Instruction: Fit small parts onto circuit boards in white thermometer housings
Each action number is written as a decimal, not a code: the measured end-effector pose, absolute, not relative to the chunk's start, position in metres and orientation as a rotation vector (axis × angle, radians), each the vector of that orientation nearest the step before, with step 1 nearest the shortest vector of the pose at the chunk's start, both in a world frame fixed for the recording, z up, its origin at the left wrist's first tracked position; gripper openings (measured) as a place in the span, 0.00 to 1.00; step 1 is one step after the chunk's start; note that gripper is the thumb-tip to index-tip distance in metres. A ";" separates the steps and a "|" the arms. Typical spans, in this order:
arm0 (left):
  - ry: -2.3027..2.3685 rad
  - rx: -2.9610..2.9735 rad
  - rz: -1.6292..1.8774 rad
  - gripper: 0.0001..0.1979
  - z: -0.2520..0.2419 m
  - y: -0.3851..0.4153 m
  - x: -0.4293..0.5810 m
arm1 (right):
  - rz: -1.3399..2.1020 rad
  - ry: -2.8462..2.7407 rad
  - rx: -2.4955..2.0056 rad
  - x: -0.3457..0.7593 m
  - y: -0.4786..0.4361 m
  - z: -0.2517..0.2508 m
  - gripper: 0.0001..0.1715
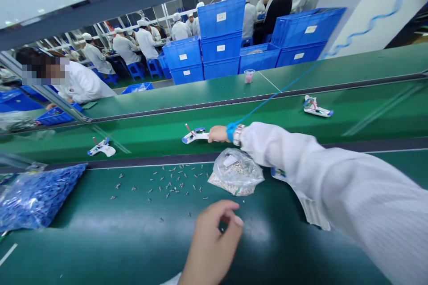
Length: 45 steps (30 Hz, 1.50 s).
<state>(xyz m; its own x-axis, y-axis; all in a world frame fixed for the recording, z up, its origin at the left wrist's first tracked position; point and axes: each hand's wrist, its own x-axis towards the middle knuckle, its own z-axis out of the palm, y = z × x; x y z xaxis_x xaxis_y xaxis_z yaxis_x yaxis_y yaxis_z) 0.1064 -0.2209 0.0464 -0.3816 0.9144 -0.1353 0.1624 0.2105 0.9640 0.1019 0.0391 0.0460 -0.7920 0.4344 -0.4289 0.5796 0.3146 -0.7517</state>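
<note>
My right hand [218,134] reaches over the green conveyor belt and grips the end of a white curved plastic housing [197,135] with blue ends, a small circuit board and a red wire. My left hand [216,234] is above the dark green table, thumb and forefinger curved with a gap between their tips and nothing visible in them. Beyond it lies a clear plastic bag [236,173] of small pale parts. Several tiny metallic parts [174,183] are scattered left of the bag. Another white housing [314,210] lies partly hidden under my right sleeve.
More housings lie on the belt, one at left [102,147] and one at right [316,107]. A bag of blue parts [43,196] sits at the table's left. A blue cord [267,98] runs from my right wrist. Blue crates [220,49] and co-workers [83,82] are beyond.
</note>
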 end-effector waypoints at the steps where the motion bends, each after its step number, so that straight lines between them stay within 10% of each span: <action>1: 1.716 0.899 1.330 0.06 0.043 -0.218 0.104 | -1.581 2.368 0.901 0.115 0.039 0.047 0.17; 13: 1.091 0.681 1.604 0.32 0.048 -0.202 0.123 | -2.234 1.820 0.078 0.276 -0.046 0.074 0.33; 28: 1.002 0.743 0.832 0.19 0.062 -0.212 0.120 | -1.557 2.186 -0.132 0.286 -0.046 0.106 0.23; 39: 0.872 0.602 1.467 0.20 0.069 -0.217 0.117 | -2.105 1.809 -0.038 0.284 -0.081 0.062 0.31; 45: 0.737 0.464 1.606 0.15 0.072 -0.216 0.131 | -1.730 2.540 0.434 0.284 -0.082 0.053 0.28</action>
<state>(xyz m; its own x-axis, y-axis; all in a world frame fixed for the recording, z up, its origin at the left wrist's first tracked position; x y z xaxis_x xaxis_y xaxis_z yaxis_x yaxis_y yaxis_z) 0.1307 -0.2159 0.0719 -0.1726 0.9788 -0.1106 -0.7223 -0.0494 0.6898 0.2839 -0.0816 0.0532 -0.9602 0.2075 -0.1867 0.2497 0.3399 -0.9067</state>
